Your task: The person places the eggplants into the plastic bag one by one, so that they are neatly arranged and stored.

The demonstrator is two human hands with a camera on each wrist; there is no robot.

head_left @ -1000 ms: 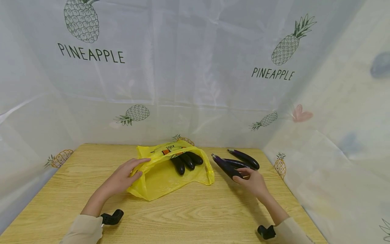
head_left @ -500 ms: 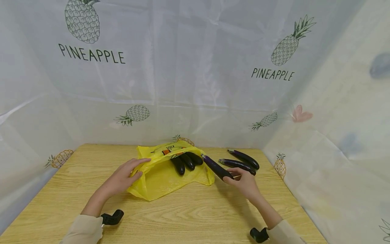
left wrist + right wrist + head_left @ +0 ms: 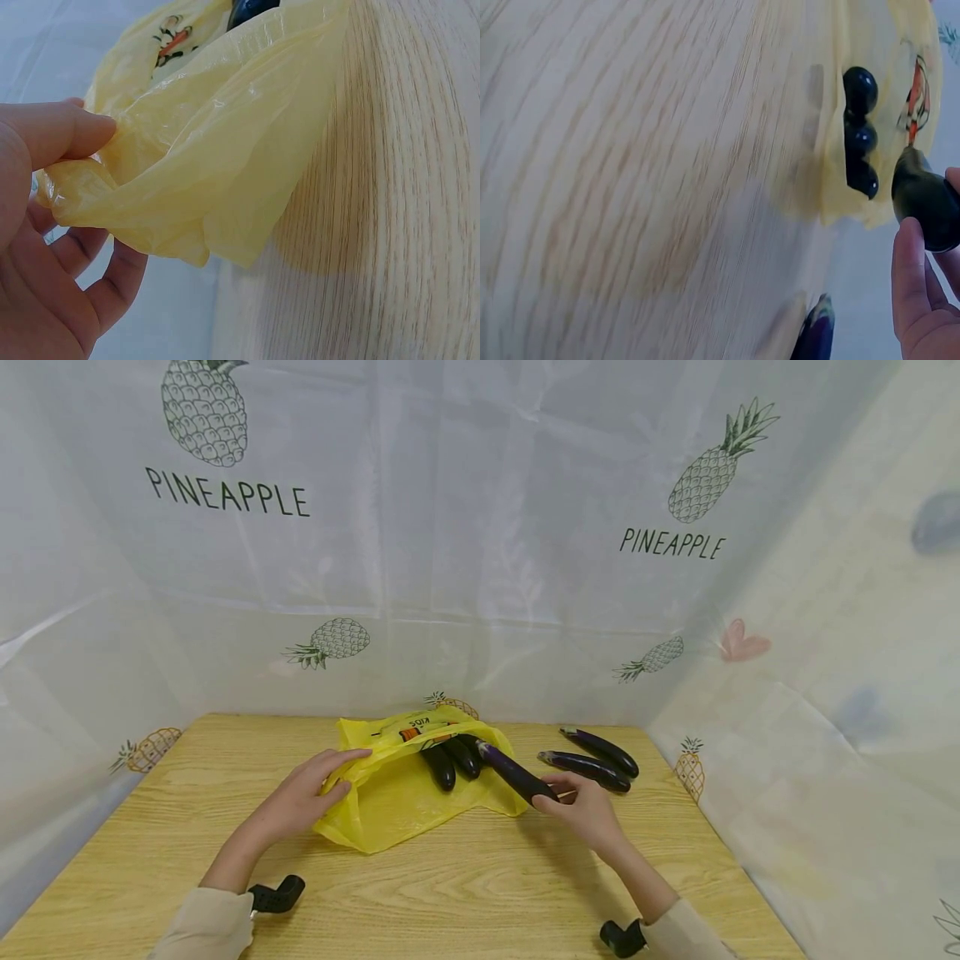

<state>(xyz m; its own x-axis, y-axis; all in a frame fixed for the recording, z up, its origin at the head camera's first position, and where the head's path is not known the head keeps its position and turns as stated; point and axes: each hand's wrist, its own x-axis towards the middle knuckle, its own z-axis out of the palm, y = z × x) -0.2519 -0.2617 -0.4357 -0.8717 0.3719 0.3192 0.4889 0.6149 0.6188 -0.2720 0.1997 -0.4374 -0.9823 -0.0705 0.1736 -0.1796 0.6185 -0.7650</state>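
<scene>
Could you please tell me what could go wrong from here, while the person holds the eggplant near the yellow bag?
The right hand grips the held eggplant only near its blunt end, so it might tip or slip.

Its stem end, leading toward the opening, could snag the thin yellow bag or bump the eggplants inside.

The left hand pinches the bag at one side only, so the opposite side may sag.

Wood-grain table (image 3: 450,893), pale sheeting (image 3: 480,543) behind it, pineapple drawings (image 3: 701,485), dark "PINEAPPLE" lettering (image 3: 671,542)
</scene>
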